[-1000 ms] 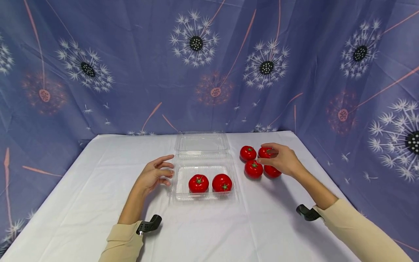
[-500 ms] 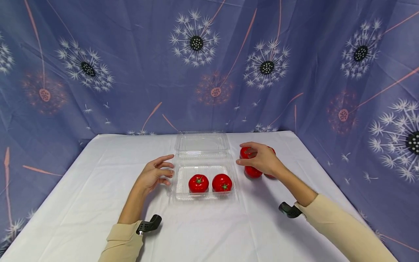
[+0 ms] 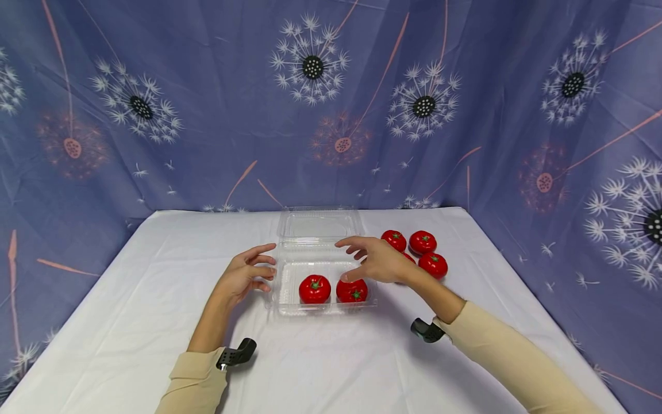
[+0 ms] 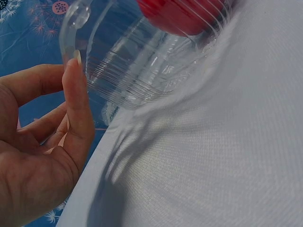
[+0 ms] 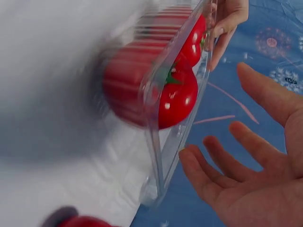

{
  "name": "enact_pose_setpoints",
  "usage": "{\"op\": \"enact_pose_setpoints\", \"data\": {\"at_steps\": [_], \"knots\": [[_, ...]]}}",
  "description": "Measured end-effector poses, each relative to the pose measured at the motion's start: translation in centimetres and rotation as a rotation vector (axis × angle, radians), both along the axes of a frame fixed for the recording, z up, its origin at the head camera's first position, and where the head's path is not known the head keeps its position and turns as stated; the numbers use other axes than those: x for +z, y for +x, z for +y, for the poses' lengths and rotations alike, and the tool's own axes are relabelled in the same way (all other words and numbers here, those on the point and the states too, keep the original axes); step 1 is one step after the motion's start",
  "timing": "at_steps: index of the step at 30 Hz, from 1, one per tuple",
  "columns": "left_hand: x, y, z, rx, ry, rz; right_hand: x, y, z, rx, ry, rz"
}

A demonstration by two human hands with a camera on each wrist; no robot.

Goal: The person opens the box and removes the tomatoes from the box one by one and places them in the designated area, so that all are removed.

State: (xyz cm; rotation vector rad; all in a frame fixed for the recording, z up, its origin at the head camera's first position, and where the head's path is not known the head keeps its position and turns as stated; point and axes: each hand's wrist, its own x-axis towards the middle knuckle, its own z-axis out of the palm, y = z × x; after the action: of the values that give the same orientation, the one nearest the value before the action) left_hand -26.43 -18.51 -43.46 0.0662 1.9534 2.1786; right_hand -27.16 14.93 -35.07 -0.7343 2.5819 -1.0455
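Observation:
A clear plastic clamshell container [image 3: 287, 296] lies with its lid [image 3: 319, 223] folded back. Inside, near the front wall, sit a left tomato [image 3: 314, 289] and a right tomato [image 3: 352, 292], both red with green stems. My left hand [image 3: 239, 280] stays at the container's left side, fingers loosely bent and a fingertip against the rim in the left wrist view. Over the right part of the container hovers my right hand [image 3: 380, 260], fingers spread and holding nothing. In the head view its thumb overlaps the right tomato; the right wrist view shows the palm [image 5: 265, 189] apart from the fruit.
More tomatoes lie loose on the white tablecloth right of the container, among them a back tomato [image 3: 423, 242] and a front tomato [image 3: 433, 265]. One is mostly hidden behind the right hand. A blue dandelion-print curtain [image 3: 217, 115] hangs behind the table and at both sides.
My right hand has moved left, from above the loose tomatoes to above the container, with nothing in its fingers. The left hand and the tomatoes look unmoved.

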Motion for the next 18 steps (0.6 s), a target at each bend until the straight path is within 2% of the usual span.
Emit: {"op": "enact_pose_setpoints", "data": {"at_steps": [10, 18], "knots": [[-0.1, -0.1, 0.0, -0.002, 0.003, -0.008, -0.9, -0.8, -2.4, 0.145, 0.001, -0.053], [-0.1, -0.2, 0.0, 0.006, -0.005, -0.001, -1.4, -1.0, -4.0, 0.206, 0.008, -0.094]]}}
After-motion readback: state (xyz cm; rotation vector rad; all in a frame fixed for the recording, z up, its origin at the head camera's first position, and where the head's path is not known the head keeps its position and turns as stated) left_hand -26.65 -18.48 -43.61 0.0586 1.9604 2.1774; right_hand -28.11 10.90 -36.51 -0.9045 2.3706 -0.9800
